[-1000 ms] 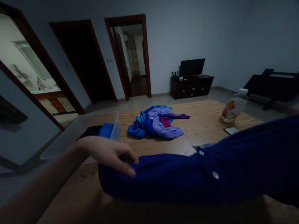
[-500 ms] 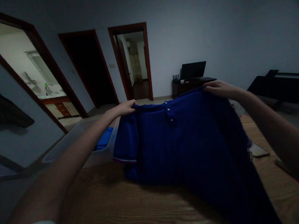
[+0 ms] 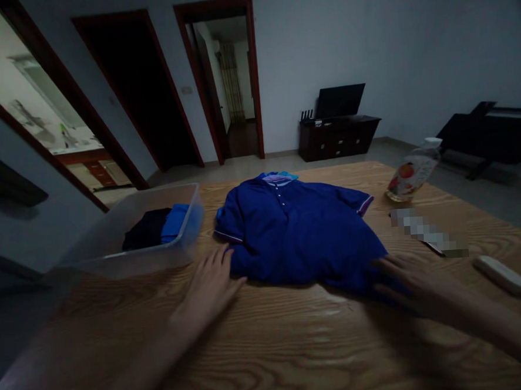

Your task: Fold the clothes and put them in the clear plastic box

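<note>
A dark blue polo shirt (image 3: 298,231) lies spread flat, buttons up, on the wooden table (image 3: 296,346). My left hand (image 3: 213,280) rests open and flat on the table at the shirt's lower left corner, fingertips touching the hem. At the shirt's lower right edge lies my right hand (image 3: 413,283), open, with fingers stretched onto the cloth. A bit of lighter blue and purple clothing (image 3: 277,176) peeks out behind the shirt's collar.
A clear plastic bin (image 3: 158,257) with folded dark and blue clothes stands left of the shirt. A plastic bottle (image 3: 412,177) stands at the right, with a flat pale object (image 3: 501,274) nearer me. Doorways and a TV cabinet (image 3: 339,137) lie beyond the table.
The shirt, held up by its shoulders half a second ago, now lies flat on the table over the clothing pile. Both hands let go and moved to its lower edge.
</note>
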The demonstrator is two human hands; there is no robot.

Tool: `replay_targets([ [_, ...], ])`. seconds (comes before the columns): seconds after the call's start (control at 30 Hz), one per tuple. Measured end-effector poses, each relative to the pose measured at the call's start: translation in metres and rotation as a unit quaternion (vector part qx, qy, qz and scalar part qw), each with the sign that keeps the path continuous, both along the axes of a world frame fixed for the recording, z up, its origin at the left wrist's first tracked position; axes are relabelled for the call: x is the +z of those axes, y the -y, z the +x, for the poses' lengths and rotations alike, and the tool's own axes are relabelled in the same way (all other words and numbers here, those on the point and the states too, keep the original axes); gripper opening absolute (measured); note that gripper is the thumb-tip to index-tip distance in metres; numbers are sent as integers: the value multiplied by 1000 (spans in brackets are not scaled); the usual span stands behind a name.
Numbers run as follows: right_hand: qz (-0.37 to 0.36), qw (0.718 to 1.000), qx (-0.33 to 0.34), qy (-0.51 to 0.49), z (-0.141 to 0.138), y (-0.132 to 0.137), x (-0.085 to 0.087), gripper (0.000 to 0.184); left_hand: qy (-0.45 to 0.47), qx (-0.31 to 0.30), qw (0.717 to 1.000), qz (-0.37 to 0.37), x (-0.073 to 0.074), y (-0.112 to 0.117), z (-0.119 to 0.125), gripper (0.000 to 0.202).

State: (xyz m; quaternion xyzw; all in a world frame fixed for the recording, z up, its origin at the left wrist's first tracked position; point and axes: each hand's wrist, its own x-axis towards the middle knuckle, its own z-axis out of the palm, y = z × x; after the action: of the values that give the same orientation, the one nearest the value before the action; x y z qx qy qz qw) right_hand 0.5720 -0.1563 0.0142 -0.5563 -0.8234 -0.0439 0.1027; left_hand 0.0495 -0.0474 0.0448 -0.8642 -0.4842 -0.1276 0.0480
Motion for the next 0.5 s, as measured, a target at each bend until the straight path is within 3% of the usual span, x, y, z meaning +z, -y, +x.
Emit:
replay_targets([
  [0.07, 30, 999, -17, 3, -2, 40, -40, 58, 26, -5, 1000, -14, -28, 4, -28, 43],
  [0.1, 51, 998, -37, 0, -6, 49, -55, 57, 45, -16, 998, -30, -38, 0, -36, 35],
  [0.2, 99, 993, -59, -38, -20, 43, -69, 41, 139, -40, 986, -87, -53, -23, -36, 21],
  [0.3, 98, 980, -78, -157, -24, 19, -49, 38, 226, -33, 967, -115, -51, -39, -23, 17],
  [0.4, 55, 948, -112, -294, -15, 7, -13, 38, 303, -12, 938, -167, -35, -39, -18, 29],
  [0.5, 15, 914, -143, -380, 0, 9, 26, 46, 450, 27, 861, -236, -10, -25, -25, 53],
])
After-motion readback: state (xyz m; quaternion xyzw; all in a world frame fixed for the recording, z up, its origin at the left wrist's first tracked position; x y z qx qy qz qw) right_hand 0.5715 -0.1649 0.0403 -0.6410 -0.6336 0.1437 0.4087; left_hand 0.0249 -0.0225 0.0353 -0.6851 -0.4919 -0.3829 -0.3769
